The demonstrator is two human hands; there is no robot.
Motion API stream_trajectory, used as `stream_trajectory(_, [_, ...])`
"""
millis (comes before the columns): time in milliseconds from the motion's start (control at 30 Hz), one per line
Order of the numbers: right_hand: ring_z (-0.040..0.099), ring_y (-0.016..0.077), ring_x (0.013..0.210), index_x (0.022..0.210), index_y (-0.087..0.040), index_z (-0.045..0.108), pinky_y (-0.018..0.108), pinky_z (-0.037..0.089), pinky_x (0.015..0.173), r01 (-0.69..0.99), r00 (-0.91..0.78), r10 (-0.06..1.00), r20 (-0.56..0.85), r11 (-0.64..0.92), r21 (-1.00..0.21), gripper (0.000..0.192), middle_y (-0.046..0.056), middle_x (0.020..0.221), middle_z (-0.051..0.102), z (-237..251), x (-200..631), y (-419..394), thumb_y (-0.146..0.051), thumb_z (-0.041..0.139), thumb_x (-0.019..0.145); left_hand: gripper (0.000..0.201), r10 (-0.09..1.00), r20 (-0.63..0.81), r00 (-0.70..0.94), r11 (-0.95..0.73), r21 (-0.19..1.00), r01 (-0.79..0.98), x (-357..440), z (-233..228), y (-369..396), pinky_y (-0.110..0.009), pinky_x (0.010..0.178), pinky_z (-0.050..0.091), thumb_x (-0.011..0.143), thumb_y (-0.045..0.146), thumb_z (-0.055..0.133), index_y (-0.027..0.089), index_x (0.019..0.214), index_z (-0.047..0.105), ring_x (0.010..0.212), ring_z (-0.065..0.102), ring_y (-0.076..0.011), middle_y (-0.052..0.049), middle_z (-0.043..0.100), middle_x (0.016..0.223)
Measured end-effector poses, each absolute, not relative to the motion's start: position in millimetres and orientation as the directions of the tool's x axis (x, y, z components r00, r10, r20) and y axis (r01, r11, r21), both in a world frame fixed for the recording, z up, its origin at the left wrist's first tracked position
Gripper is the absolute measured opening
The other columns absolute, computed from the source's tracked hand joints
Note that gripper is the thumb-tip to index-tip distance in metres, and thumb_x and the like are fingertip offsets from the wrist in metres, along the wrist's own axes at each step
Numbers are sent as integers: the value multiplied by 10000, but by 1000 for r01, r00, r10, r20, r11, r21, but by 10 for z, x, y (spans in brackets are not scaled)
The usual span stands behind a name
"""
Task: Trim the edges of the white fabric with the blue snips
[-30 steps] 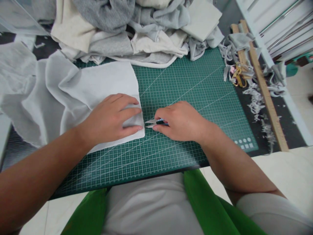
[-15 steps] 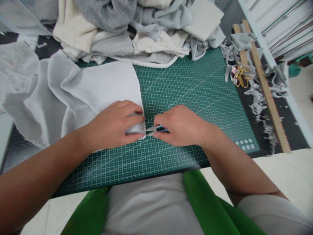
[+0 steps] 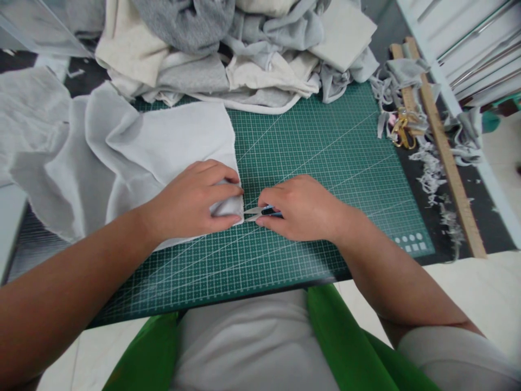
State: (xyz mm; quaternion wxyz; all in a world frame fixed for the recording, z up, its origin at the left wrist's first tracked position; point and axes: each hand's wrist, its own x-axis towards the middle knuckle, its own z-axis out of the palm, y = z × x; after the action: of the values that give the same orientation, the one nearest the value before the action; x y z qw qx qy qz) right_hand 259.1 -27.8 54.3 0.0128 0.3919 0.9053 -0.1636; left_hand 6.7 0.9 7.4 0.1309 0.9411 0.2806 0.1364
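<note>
A pale grey-white piece of fabric [image 3: 183, 130] lies flat at its right end and rumpled to the left. My left hand [image 3: 199, 201] holds its right edge down near the front corner, thumb and fingertips bent onto the cloth with a gap between them. Just across from that edge, my right hand [image 3: 301, 209] is closed around small thread snips [image 3: 260, 212]. Their pointed blades are parted and reach the fabric's corner. Most of the snips' body is hidden inside the fingers.
Under everything lies a green cutting mat [image 3: 317, 146] with a white grid. Grey and cream fabric pieces [image 3: 191, 76] are heaped at the back. On the right are gold-handled scissors [image 3: 402, 133], a wooden ruler [image 3: 451, 157] and scraps of thread [image 3: 429, 174].
My left thumb and the fabric's corner sit slightly higher in view. The snips' blades stay at the edge, with both hands nearly in place. The whole view has shifted a little.
</note>
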Motion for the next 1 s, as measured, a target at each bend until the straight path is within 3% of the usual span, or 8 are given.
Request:
stream_trajectory(567, [679, 208, 782, 978, -189, 702, 333, 276, 624, 703, -708, 692, -144, 670, -239, 198, 31, 904, 789, 511, 2571, -305, -371, 627, 958, 345, 553, 215, 805, -817, 329, 473, 71, 73, 9, -464, 975, 493, 886, 455, 698, 206, 1125, 708, 1098, 632, -288, -98, 659, 1211])
stream_trajectory(1000, [684, 222, 752, 940, -187, 702, 337, 262, 613, 689, -723, 677, -135, 697, -199, 208, 32, 864, 781, 510, 2561, -312, -368, 607, 981, 366, 527, 254, 811, -834, 336, 437, 71, 51, 25, -469, 945, 501, 885, 464, 711, 178, 1111, 724, 1064, 635, -291, -103, 663, 1186])
